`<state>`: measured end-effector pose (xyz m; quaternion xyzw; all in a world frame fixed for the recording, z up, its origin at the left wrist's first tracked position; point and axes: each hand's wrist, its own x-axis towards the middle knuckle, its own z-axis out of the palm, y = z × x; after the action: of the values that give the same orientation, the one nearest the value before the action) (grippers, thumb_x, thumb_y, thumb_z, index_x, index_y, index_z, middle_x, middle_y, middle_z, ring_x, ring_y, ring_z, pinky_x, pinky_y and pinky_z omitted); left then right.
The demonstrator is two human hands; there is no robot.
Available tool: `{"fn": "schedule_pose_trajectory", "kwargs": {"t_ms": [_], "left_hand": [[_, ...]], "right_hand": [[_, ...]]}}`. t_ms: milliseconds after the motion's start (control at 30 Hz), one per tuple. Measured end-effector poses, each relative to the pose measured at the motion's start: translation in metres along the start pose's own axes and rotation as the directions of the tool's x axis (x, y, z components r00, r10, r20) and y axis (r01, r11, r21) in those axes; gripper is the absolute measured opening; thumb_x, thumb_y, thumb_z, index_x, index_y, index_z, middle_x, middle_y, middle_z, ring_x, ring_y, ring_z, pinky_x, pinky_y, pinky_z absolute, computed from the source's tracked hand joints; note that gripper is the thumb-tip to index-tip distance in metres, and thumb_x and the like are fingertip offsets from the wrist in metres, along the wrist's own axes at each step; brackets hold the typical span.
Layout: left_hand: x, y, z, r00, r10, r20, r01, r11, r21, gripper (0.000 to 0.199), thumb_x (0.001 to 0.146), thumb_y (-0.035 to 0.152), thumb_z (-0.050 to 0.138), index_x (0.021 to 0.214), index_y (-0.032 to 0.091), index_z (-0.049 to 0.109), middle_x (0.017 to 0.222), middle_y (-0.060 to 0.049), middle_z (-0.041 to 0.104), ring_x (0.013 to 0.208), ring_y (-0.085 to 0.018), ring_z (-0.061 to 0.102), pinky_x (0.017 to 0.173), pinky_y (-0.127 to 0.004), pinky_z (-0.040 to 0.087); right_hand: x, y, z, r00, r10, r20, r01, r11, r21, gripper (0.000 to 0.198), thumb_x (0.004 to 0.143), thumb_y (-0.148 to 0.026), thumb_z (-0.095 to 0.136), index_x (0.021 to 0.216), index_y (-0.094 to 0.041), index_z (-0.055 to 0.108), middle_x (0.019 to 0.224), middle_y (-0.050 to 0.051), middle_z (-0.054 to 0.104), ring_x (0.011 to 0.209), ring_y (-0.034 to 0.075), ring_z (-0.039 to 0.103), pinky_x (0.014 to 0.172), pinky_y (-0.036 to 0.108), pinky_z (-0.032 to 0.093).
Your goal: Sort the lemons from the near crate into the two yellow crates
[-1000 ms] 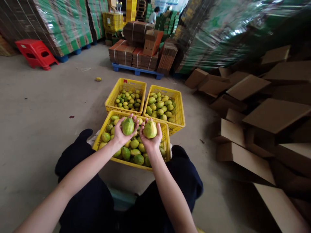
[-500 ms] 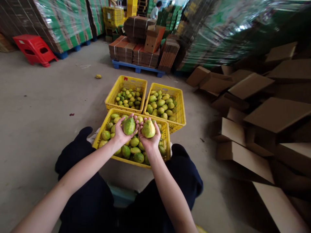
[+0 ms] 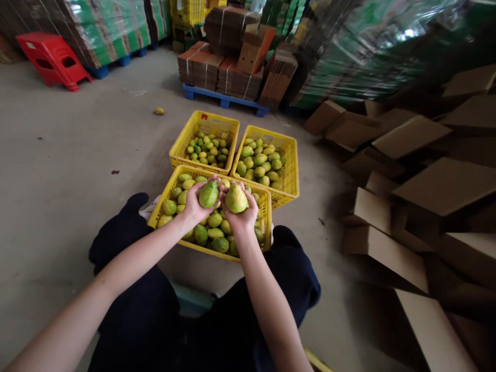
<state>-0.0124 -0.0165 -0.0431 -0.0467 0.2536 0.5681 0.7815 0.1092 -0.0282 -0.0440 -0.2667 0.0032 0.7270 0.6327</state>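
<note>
Palm up, my left hand (image 3: 194, 205) cups a green lemon (image 3: 208, 194), its fingers curled beneath the fruit. Close beside it, my right hand (image 3: 244, 219) cradles a paler, yellow-green lemon (image 3: 236, 199) with a narrowed top. Both hands are held over the near yellow crate (image 3: 211, 251), which stands between my legs. Many green and yellow lemons (image 3: 201, 234) lie inside that crate, some of them hidden by my hands and forearms.
Two more yellow crates of lemons, a left one (image 3: 177, 150) and a right one (image 3: 291, 165), adjoin the near crate's far side. Cardboard boxes (image 3: 445, 183) pile up on the right. Beyond are a blue pallet (image 3: 225, 103), a red stool (image 3: 54, 59) and a loose lemon (image 3: 158, 111).
The view has tilted slightly downward, so the background sits higher. Both hands keep their lemons over the near crate; the green lemon is turned slightly.
</note>
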Motion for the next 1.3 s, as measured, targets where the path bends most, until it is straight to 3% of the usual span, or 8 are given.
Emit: {"fn": "schedule_pose_trajectory", "kwargs": {"t_ms": [600,667,767,933,1000,1067,1133,1300], "left_hand": [[0.012,0.012,-0.007,0.991,-0.100,0.092,0.075,0.969,0.236,0.031,0.088,0.027,0.045,0.105,0.012,0.067,0.091,-0.011,0.075,0.081,-0.023,0.075,0.074,-0.034,0.061],[0.011,0.008,-0.008,0.971,-0.228,0.075,0.156,0.837,0.525,0.031,0.088,0.030,0.047,0.101,0.012,0.069,0.087,-0.013,0.075,0.069,-0.022,0.074,0.062,-0.032,0.060],[-0.007,-0.012,-0.021,0.895,-0.432,-0.110,0.271,0.331,0.904,0.019,0.084,0.031,0.058,0.088,0.019,0.071,0.077,-0.007,0.075,0.057,-0.019,0.071,0.048,-0.026,0.056],[-0.039,-0.045,-0.062,0.795,-0.549,-0.259,0.246,-0.099,0.964,0.009,0.067,0.011,0.075,0.064,0.017,0.069,0.050,0.001,0.061,0.051,-0.025,0.071,0.043,-0.028,0.053],[-0.029,-0.032,-0.062,0.843,-0.485,-0.232,0.244,-0.040,0.969,0.007,0.068,0.012,0.076,0.066,0.016,0.070,0.052,-0.001,0.061,0.052,-0.026,0.071,0.045,-0.029,0.053],[-0.006,0.000,-0.046,0.968,-0.211,-0.134,0.196,0.309,0.931,0.004,0.072,0.013,0.074,0.074,0.015,0.071,0.065,-0.004,0.067,0.062,-0.027,0.074,0.055,-0.033,0.058],[0.018,0.044,-0.025,0.996,0.068,-0.065,0.025,0.475,0.880,0.013,0.083,0.027,0.067,0.093,0.019,0.069,0.088,-0.006,0.072,0.076,-0.022,0.075,0.073,-0.033,0.060],[0.038,0.103,-0.010,0.824,0.534,-0.192,-0.174,0.560,0.810,0.019,0.085,0.027,0.057,0.103,0.023,0.059,0.118,-0.009,0.065,0.103,-0.022,0.071,0.095,-0.038,0.054]], "right_hand": [[0.000,-0.018,-0.007,0.989,-0.044,-0.142,0.050,0.998,0.038,0.006,0.086,-0.023,0.063,0.080,-0.022,0.063,0.089,-0.003,0.074,0.085,0.015,0.070,0.080,0.033,0.060],[0.001,-0.029,-0.008,0.984,-0.073,-0.162,0.083,0.995,0.054,0.005,0.084,-0.021,0.062,0.080,-0.022,0.063,0.086,-0.003,0.075,0.081,0.016,0.070,0.076,0.032,0.060],[0.001,-0.050,-0.012,0.962,-0.172,-0.210,0.195,0.977,0.091,0.007,0.083,-0.018,0.060,0.079,-0.023,0.063,0.080,-0.004,0.074,0.079,0.015,0.070,0.075,0.031,0.059],[-0.005,-0.075,-0.022,0.936,-0.210,-0.283,0.239,0.968,0.073,0.004,0.082,-0.023,0.060,0.082,-0.024,0.064,0.079,-0.005,0.075,0.075,0.016,0.071,0.069,0.032,0.060],[-0.009,-0.079,-0.026,0.939,-0.199,-0.282,0.224,0.973,0.059,0.006,0.082,-0.024,0.059,0.085,-0.025,0.064,0.079,-0.004,0.076,0.074,0.017,0.072,0.068,0.033,0.061],[-0.012,-0.082,-0.028,0.944,-0.189,-0.270,0.212,0.976,0.059,0.010,0.080,-0.022,0.059,0.087,-0.025,0.065,0.079,-0.004,0.076,0.074,0.017,0.072,0.069,0.034,0.061],[-0.014,-0.083,-0.029,0.945,-0.176,-0.275,0.203,0.976,0.074,0.013,0.079,-0.021,0.058,0.089,-0.025,0.066,0.080,-0.003,0.076,0.075,0.018,0.073,0.069,0.035,0.062],[-0.009,-0.084,-0.039,0.954,-0.148,-0.262,0.177,0.980,0.092,0.017,0.076,-0.016,0.059,0.090,-0.024,0.066,0.079,-0.002,0.076,0.076,0.019,0.074,0.069,0.036,0.063]]}}
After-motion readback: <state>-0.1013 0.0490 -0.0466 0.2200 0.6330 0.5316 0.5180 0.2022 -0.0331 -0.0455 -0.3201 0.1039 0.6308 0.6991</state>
